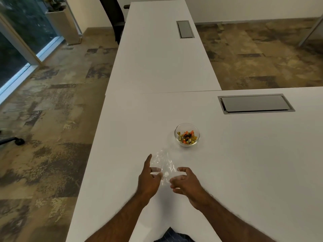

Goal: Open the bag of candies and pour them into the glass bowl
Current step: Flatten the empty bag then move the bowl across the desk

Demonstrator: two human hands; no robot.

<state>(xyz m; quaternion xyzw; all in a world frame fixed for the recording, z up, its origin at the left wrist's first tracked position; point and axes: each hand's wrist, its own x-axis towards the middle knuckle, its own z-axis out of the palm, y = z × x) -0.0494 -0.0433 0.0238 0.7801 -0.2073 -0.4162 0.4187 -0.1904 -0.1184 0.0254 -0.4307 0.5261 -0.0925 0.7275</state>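
A: Where does the clear plastic bag (161, 163) lie against the hands?

B: Between them and a little beyond; it is spread flat and crumpled on the white table (244, 163), its near end running in under the fingertips; the left hand (148, 179) is at its left edge, thumb stretched forward along it, while the right hand (185, 182) sits at its near right corner.

A: Are the hands gripping it?

B: Both have the fingers loosely curled and spread, not fisted; the left fingertips seem to touch the film, yet whether either hand truly pinches it I cannot tell; the hands themselves are apart, with the bag's near end in the gap.

A: And the candies?

B: The glass bowl (187, 134) stands farther out, ahead and to the right of the right hand, well clear of both; gold and orange wrapped candies (187, 137) fill its bottom; the bag looks empty.

A: What is hard to read?

B: The bag's outline; it is transparent and shows mostly as glare, so its far edge fades into the table; the forearms are cut off by the lower border.
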